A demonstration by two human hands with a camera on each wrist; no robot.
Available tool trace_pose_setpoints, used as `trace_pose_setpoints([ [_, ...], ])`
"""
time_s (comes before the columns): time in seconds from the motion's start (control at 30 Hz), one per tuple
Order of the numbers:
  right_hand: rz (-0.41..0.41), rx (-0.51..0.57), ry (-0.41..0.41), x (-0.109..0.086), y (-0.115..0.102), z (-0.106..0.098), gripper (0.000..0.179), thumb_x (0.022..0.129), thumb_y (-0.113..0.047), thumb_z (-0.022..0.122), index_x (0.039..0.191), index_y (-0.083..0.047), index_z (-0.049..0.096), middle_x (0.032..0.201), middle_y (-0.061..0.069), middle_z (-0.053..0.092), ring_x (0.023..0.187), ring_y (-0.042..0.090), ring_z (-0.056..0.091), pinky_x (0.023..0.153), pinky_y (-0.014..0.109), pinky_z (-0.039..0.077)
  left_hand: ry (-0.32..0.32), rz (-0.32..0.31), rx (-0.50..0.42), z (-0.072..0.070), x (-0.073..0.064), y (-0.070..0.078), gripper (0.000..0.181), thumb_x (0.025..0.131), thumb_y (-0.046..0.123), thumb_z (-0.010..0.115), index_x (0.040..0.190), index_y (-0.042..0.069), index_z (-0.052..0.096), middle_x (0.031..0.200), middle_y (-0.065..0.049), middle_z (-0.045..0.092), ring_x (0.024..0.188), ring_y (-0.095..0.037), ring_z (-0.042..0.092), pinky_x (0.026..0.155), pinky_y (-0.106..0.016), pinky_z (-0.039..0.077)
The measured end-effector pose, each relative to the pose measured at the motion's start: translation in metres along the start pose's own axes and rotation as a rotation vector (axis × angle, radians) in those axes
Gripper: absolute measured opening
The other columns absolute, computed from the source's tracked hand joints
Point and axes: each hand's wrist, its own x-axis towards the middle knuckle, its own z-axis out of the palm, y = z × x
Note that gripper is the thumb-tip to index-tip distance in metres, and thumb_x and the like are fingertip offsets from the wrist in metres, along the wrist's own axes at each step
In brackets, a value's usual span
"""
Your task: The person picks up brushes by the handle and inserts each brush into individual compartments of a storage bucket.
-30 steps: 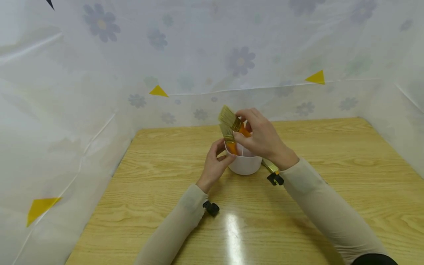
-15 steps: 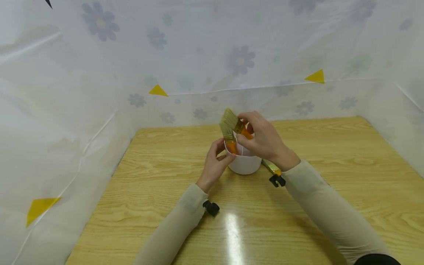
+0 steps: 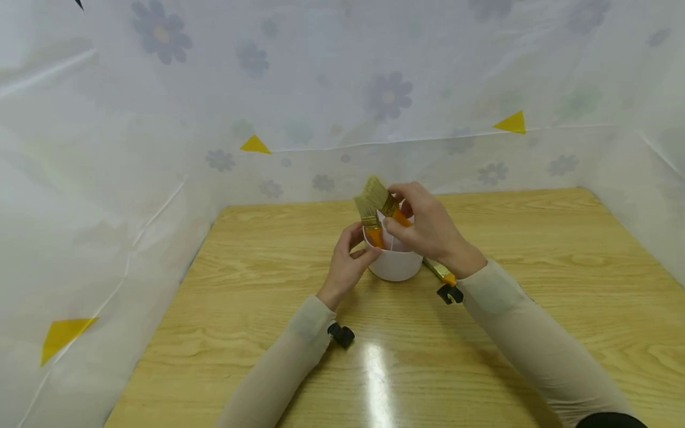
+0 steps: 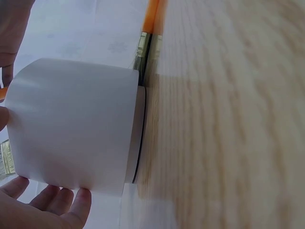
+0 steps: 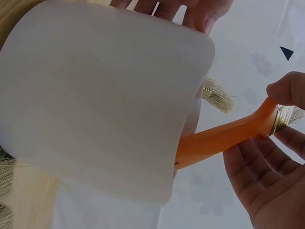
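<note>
A white round brush holder (image 3: 396, 268) stands upright on the table. My left hand (image 3: 345, 267) grips its left side, with fingertips against the wall in the left wrist view. My right hand (image 3: 434, 223) pinches a paintbrush (image 5: 214, 140) near its metal band, bristles up and leaning left. Its orange handle dips into the holder's mouth in the right wrist view; the handle's lower end is hidden inside. Another paintbrush (image 3: 370, 220) leans in the holder at the left rim, bristles up. A thin white upright strip (image 3: 392, 242) shows inside the holder.
One more orange-handled paintbrush (image 3: 440, 270) lies on the wooden table (image 3: 257, 285), right of the holder and partly behind my right wrist. Bristles (image 5: 5, 176) show at the right wrist view's left edge. Flowered white sheeting (image 3: 321, 107) encloses the back and sides.
My right hand has moved slightly right and down with its paintbrush, whose bristles sit a little lower and further right. My left hand and the holder stay in place.
</note>
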Motion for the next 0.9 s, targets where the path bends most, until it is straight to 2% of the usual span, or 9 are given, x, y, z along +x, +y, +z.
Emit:
trace_pose_setpoints([
  [0.17, 0.009, 0.029, -0.001, 0.0, 0.001, -0.001, 0.047, 0.083, -0.012, 0.07, 0.125, -0.002, 0.052, 0.103, 0.01, 0.056, 0.075, 0.022, 0.054, 0.065, 0.032, 0.048, -0.035, -0.017, -0.009, -0.002, -0.005, 0.024, 0.059, 0.093, 0.008, 0.061, 0.145, 0.003, 0.033, 0.143, -0.017, 0.04, 0.131, -0.033, 0.039, 0.103, -0.051, 0.037],
  [0.37, 0.035, 0.063, -0.004, -0.002, 0.002, 0.0, 0.047, 0.083, -0.014, 0.071, 0.125, -0.003, 0.053, 0.104, 0.009, 0.057, 0.075, 0.019, 0.055, 0.067, 0.035, 0.05, -0.037, -0.02, -0.004, -0.002, -0.005, 0.025, 0.06, 0.093, 0.008, 0.061, 0.145, 0.002, 0.033, 0.143, -0.018, 0.039, 0.131, -0.033, 0.039, 0.103, -0.051, 0.037],
  [0.57, 0.05, 0.048, -0.004, -0.006, 0.005, 0.001, 0.047, 0.083, -0.014, 0.073, 0.124, -0.004, 0.053, 0.104, 0.008, 0.057, 0.075, 0.018, 0.054, 0.066, 0.033, 0.049, -0.046, -0.011, -0.013, -0.001, -0.005, 0.027, 0.059, 0.093, 0.006, 0.06, 0.144, 0.0, 0.032, 0.143, -0.02, 0.039, 0.13, -0.036, 0.039, 0.104, -0.054, 0.035],
  [0.9, 0.005, 0.037, 0.017, -0.013, 0.009, 0.005, 0.046, 0.08, -0.009, 0.072, 0.122, -0.002, 0.053, 0.099, 0.009, 0.058, 0.073, 0.019, 0.054, 0.064, 0.037, 0.05, -0.036, -0.011, -0.012, 0.001, -0.005, 0.025, 0.059, 0.092, 0.005, 0.061, 0.144, -0.001, 0.034, 0.142, -0.02, 0.04, 0.13, -0.036, 0.04, 0.103, -0.054, 0.036],
])
